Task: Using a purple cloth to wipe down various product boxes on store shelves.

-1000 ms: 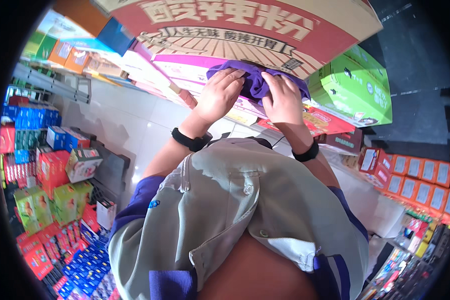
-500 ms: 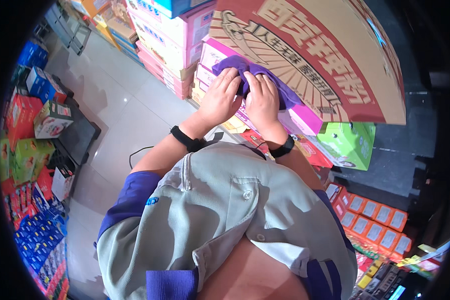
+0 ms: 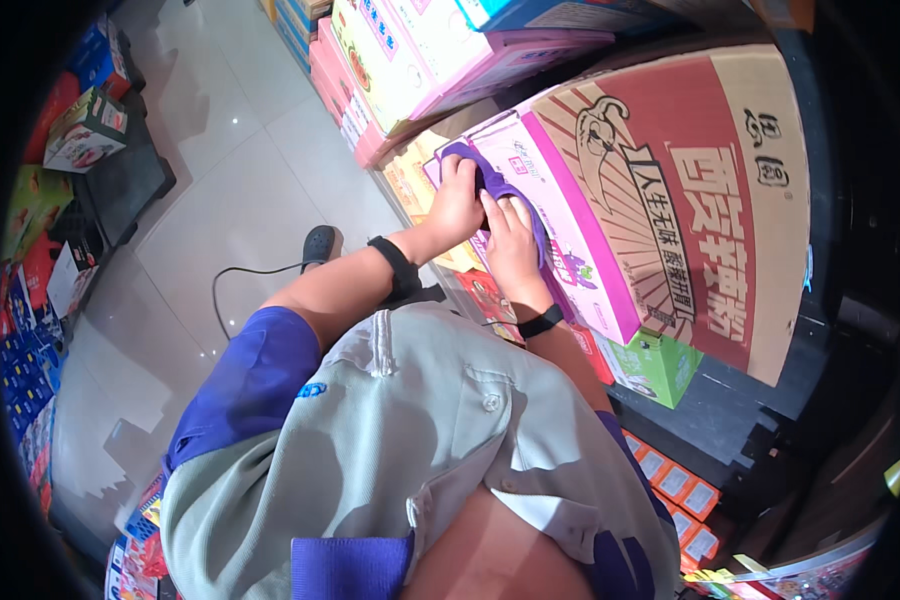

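Observation:
A bunched purple cloth lies between my two hands, against the near edge of a white-and-pink box. My left hand has its fingers curled into the far part of the cloth. Beside it, lower and to the right, my right hand has its fingers bent over the cloth too. Both hands nearly touch. Part of the cloth hides under the fingers. Behind the white-and-pink box is a large brown carton with a red printed panel.
Pink-and-white cartons are stacked at the far side. A green box sits near the brown carton's lower end, with orange packs beyond my right arm. Colourful boxes stand along the left; a dark shoe is on the tiled floor.
My view has turned, and more of the white-and-pink box's top shows. The cloth, spread wider before, is now more gathered under my hands, whose fingers are more curled.

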Motion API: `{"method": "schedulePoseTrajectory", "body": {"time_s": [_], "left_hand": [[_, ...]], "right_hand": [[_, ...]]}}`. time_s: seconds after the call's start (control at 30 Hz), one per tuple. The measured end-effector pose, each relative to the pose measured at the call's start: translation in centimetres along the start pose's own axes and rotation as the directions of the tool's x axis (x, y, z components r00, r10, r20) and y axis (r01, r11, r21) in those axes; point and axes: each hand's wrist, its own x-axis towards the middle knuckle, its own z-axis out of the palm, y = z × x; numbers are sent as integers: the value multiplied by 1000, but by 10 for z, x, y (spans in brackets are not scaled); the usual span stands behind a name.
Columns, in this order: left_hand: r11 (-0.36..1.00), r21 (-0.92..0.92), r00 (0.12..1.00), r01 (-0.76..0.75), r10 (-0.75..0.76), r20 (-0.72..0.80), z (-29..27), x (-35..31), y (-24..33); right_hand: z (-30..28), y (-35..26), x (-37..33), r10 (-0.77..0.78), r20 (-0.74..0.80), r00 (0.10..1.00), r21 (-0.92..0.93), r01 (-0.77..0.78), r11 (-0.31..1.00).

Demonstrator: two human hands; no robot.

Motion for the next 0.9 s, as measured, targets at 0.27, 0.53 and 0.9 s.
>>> {"method": "schedulePoseTrajectory", "body": {"time_s": [0.27,0.53,0.9], "left_hand": [[937,-28,932,-348,342,-121,-54,62,14],[883,-446,940,145,18,341,-66,79,15],[585,-754,872,298,155,464,-73,129,25]], "right_hand": [[-27,-28,71,-128,-162,978,-74,118,990],[-15,-22,55,-75,-84,994,-46,71,996],[-13,-47,78,25,-201,979,-125,-51,991]]}}
